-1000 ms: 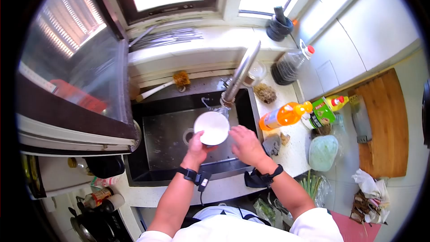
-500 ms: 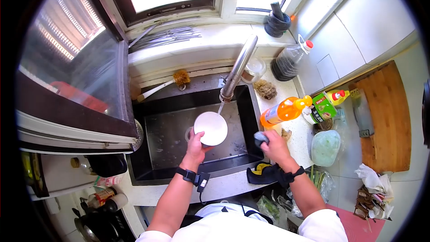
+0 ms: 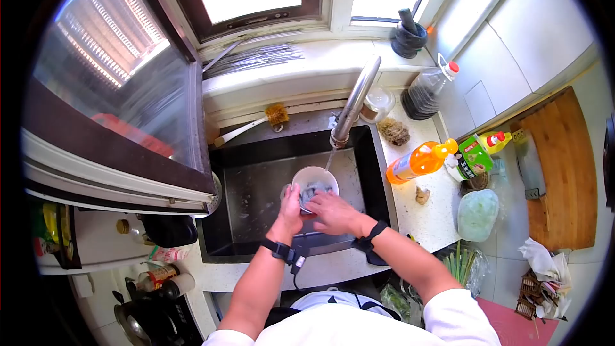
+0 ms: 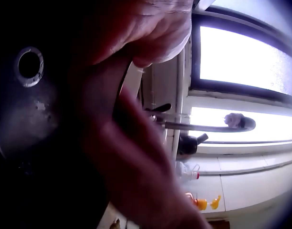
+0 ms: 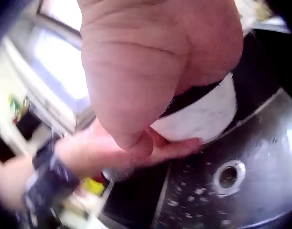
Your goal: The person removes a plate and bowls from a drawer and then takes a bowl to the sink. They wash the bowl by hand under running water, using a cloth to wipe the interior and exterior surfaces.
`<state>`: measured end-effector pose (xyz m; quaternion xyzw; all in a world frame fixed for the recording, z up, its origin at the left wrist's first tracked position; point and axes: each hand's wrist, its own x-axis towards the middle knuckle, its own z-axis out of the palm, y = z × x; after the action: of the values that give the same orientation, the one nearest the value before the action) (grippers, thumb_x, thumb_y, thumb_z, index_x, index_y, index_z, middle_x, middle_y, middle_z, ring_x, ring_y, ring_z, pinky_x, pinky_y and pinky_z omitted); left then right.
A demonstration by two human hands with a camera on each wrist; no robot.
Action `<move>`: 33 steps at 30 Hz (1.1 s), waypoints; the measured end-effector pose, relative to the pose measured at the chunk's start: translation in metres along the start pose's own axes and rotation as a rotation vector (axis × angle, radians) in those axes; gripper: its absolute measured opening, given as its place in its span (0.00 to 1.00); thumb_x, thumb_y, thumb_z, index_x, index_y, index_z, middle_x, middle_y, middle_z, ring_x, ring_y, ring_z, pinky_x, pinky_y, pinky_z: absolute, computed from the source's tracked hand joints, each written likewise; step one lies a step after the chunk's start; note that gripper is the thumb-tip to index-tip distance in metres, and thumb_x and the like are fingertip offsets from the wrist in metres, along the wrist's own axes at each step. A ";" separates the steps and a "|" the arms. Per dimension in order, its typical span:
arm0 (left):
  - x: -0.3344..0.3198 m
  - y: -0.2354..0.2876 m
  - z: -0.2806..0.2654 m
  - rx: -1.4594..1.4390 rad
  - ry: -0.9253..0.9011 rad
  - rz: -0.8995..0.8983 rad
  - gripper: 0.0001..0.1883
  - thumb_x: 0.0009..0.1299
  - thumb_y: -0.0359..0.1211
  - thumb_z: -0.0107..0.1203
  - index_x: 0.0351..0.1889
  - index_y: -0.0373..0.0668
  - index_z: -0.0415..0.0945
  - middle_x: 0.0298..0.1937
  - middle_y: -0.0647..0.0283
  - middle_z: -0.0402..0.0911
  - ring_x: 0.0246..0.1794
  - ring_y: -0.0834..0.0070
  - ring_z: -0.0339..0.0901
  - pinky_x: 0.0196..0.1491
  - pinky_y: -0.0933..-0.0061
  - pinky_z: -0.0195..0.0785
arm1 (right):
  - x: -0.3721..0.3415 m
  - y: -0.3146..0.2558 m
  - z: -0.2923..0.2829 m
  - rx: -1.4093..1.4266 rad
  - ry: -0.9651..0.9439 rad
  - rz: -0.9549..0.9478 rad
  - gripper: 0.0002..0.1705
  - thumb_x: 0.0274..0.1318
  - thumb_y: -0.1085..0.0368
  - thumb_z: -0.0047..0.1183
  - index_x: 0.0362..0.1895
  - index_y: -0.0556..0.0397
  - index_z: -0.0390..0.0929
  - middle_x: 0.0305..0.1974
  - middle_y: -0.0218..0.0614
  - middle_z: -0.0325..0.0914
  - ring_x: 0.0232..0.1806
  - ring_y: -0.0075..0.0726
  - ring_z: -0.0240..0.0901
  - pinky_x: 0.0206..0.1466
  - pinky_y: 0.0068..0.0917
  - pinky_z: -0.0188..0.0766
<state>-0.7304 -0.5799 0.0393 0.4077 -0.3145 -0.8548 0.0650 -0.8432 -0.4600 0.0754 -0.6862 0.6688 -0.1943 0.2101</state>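
In the head view, a white bowl is held over the sink, tilted, its side gripped by my left hand with the thumb near the rim. My right hand has its fingers inside the bowl on a grey cloth; the fingertips are partly hidden. A thin stream of water runs from the faucet at the bowl's far edge. The right wrist view shows the bowl's white outside with fingers of my left hand under it.
The dark sink has a wet floor. An orange bottle, a scourer and a green-labelled bag lie on the right counter. A brush rests behind the sink, and an open window pane stands at left.
My right hand moved right to the counter, picked up the grey cloth and brought it left into the bowl. My left hand kept its hold on the bowl, which now tilts more.
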 end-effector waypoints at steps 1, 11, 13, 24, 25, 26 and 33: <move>0.002 0.009 -0.006 0.118 -0.007 -0.044 0.25 0.74 0.54 0.38 0.63 0.55 0.57 0.55 0.62 0.71 0.51 0.61 0.74 0.40 0.41 0.72 | -0.005 0.006 -0.005 -0.223 0.025 -0.051 0.20 0.45 0.61 0.54 0.46 0.50 0.73 0.45 0.46 0.73 0.62 0.54 0.60 0.60 0.54 0.58; 0.009 0.032 -0.003 0.186 0.139 -0.130 0.21 0.71 0.47 0.42 0.60 0.53 0.60 0.53 0.58 0.71 0.47 0.57 0.73 0.41 0.41 0.69 | 0.010 0.008 -0.002 -0.023 -0.024 0.025 0.22 0.43 0.64 0.59 0.47 0.44 0.74 0.45 0.39 0.76 0.52 0.45 0.71 0.55 0.49 0.64; 0.008 0.044 -0.016 0.291 -0.053 -0.236 0.22 0.70 0.47 0.44 0.59 0.54 0.61 0.53 0.58 0.71 0.48 0.60 0.74 0.42 0.41 0.68 | 0.008 0.021 -0.004 -0.175 -0.032 0.000 0.19 0.42 0.65 0.61 0.43 0.42 0.76 0.43 0.34 0.77 0.53 0.41 0.70 0.56 0.52 0.62; 0.013 0.027 -0.030 0.217 -0.006 -0.271 0.24 0.67 0.49 0.44 0.56 0.47 0.68 0.52 0.58 0.75 0.50 0.63 0.75 0.46 0.52 0.71 | 0.003 0.027 -0.004 -0.037 -0.030 -0.126 0.14 0.52 0.60 0.56 0.41 0.50 0.73 0.37 0.46 0.77 0.38 0.56 0.74 0.43 0.44 0.71; 0.010 0.026 -0.023 0.247 0.031 -0.230 0.24 0.68 0.49 0.42 0.55 0.46 0.70 0.50 0.57 0.78 0.49 0.64 0.75 0.49 0.49 0.69 | 0.007 0.025 -0.004 -0.024 -0.080 -0.059 0.14 0.51 0.60 0.57 0.41 0.50 0.73 0.37 0.45 0.78 0.39 0.55 0.74 0.44 0.44 0.71; 0.005 0.014 -0.008 0.129 0.116 -0.058 0.21 0.69 0.48 0.42 0.53 0.46 0.71 0.46 0.59 0.78 0.47 0.65 0.76 0.48 0.52 0.70 | 0.013 0.023 -0.004 -0.012 -0.130 0.010 0.14 0.50 0.60 0.58 0.41 0.49 0.73 0.38 0.44 0.78 0.40 0.55 0.74 0.44 0.44 0.71; 0.000 0.028 -0.032 0.248 -0.080 -0.255 0.27 0.70 0.51 0.40 0.58 0.44 0.69 0.48 0.61 0.80 0.47 0.67 0.77 0.51 0.56 0.69 | 0.000 0.019 -0.014 -0.056 -0.022 -0.207 0.17 0.47 0.58 0.59 0.42 0.48 0.74 0.39 0.43 0.79 0.42 0.54 0.75 0.45 0.44 0.71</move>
<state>-0.7104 -0.6180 0.0411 0.4148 -0.3657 -0.8263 -0.1071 -0.8668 -0.4604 0.0767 -0.7593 0.5972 -0.1885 0.1769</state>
